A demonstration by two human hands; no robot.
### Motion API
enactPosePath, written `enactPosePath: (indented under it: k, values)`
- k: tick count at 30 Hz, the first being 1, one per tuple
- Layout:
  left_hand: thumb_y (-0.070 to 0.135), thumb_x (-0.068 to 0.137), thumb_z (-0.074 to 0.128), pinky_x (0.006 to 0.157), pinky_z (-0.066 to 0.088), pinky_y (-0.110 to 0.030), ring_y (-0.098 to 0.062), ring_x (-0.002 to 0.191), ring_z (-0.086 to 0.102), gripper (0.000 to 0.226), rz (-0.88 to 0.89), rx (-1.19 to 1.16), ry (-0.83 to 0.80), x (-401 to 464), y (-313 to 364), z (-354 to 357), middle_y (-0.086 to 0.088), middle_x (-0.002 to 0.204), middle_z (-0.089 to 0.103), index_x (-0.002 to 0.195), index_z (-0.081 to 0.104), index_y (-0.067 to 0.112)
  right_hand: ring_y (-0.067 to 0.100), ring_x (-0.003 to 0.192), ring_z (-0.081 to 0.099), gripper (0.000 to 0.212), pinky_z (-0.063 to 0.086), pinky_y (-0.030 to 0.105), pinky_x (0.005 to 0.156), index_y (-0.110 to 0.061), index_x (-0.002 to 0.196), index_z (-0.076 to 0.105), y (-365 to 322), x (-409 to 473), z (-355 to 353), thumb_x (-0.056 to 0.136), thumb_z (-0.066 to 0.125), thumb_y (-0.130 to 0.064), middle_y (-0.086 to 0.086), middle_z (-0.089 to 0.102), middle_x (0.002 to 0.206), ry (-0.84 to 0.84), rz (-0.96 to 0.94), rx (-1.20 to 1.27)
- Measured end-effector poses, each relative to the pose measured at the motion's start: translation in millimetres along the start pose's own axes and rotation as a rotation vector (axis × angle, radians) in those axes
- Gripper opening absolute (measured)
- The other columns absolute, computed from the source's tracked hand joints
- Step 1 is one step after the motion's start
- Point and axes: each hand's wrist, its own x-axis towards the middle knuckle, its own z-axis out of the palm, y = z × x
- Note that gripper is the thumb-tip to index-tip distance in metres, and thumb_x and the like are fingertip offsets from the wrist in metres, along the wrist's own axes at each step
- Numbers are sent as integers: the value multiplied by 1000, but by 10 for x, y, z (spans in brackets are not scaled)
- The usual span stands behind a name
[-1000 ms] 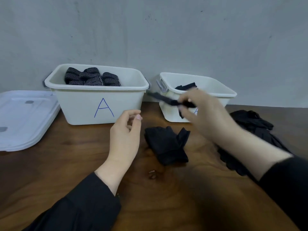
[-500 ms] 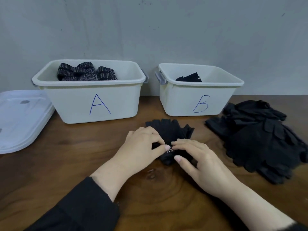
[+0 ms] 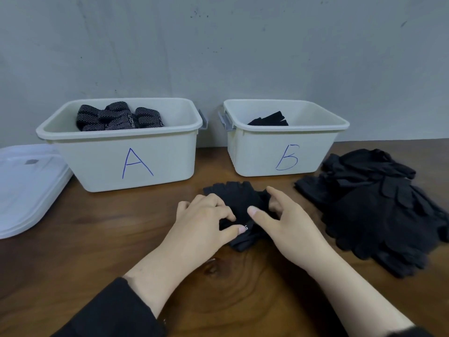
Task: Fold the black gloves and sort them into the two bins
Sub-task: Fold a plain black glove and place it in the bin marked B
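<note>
Head view: at centre frame a black glove (image 3: 239, 203) lies on the table (image 3: 97, 239), left hand (image 3: 206, 220) pinching its near edge, right hand (image 3: 286, 222) apparently gripping its right side. Fold squarely, cuff to fingertips, pressing flat, before choosing bin A (image 3: 136, 164) or bin B (image 3: 286, 156); the pile (image 3: 379, 210) waits at right.

A brown wooden table (image 3: 73, 263) fills the lower half of the frame. At its back edge stand bin A (image 3: 126, 164), centre left, and bin B (image 3: 279, 154), centre right. A white lid (image 3: 26, 188) lies at the left edge. A glove (image 3: 240, 198) lies at the centre in front of the bins. A pile of gloves (image 3: 379, 210) lies at the right.
</note>
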Motion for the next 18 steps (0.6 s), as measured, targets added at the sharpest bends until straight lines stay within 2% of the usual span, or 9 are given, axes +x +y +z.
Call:
enactPosePath:
  k: [3, 6, 8, 9, 11, 14, 16, 18]
  values:
    - [61, 93, 45, 105, 25, -34, 3, 107, 41, 33, 45, -24, 25, -15, 11, -42, 24, 107, 55, 98, 71, 41, 11, 138, 45, 78, 33, 18, 99, -38, 159, 21, 3, -35, 63, 96, 66, -33, -4, 47, 152, -15, -24, 29]
    - [51, 91, 51, 92, 42, -31, -2, 92, 57, 26, 9, -250, 195, -14, -53, -107, 18, 89, 65, 87, 71, 36, 1, 131, 46, 75, 34, 7, 94, -44, 157, 22, 6, -57, 92, 99, 61, -18, -10, 50, 148, -9, -56, 68]
    - [48, 87, 58, 89, 46, -29, -2, 95, 58, 19, -40, -326, 347, 17, -109, -140, 19, 95, 63, 99, 69, 38, -5, 127, 45, 75, 40, 7, 95, -50, 155, 26, -9, -75, 94, 99, 58, -11, -15, 51, 144, -14, -74, 95]
    - [50, 86, 61, 95, 45, -29, -2, 104, 55, 28, -73, -337, 376, 28, -128, -158, 21, 106, 60, 112, 65, 39, -4, 129, 47, 76, 43, 13, 101, -52, 153, 28, -5, -77, 93, 98, 57, -8, -16, 53, 144, -17, -91, 106]
    - [57, 83, 62, 106, 38, -29, -3, 125, 46, 54, -135, -401, 316, 34, -161, -189, 23, 130, 51, 134, 50, 44, -1, 131, 50, 79, 47, 28, 108, -57, 150, 29, -6, -88, 76, 96, 55, -5, -16, 57, 140, -29, -130, 107]
    - [58, 82, 66, 107, 35, -24, 5, 130, 43, 75, -164, -597, 99, 23, -127, -231, 30, 138, 48, 148, 31, 49, -6, 126, 52, 81, 46, 24, 106, -63, 146, 30, -44, -123, 7, 96, 56, -6, -20, 60, 135, -68, -202, 68]
    - [55, 83, 68, 102, 38, -20, 7, 127, 45, 73, -158, -639, 22, 13, -114, -256, 31, 136, 50, 147, 33, 50, -9, 126, 50, 80, 44, 20, 104, -66, 144, 31, -77, -143, -37, 96, 56, -7, -21, 59, 135, -79, -256, 36]
    - [56, 83, 70, 103, 40, -22, 6, 125, 48, 62, -147, -663, -6, -5, -125, -290, 28, 135, 54, 140, 46, 50, -7, 128, 50, 81, 43, 22, 106, -64, 145, 32, -94, -152, -56, 96, 57, -5, -20, 60, 135, -84, -300, 16]
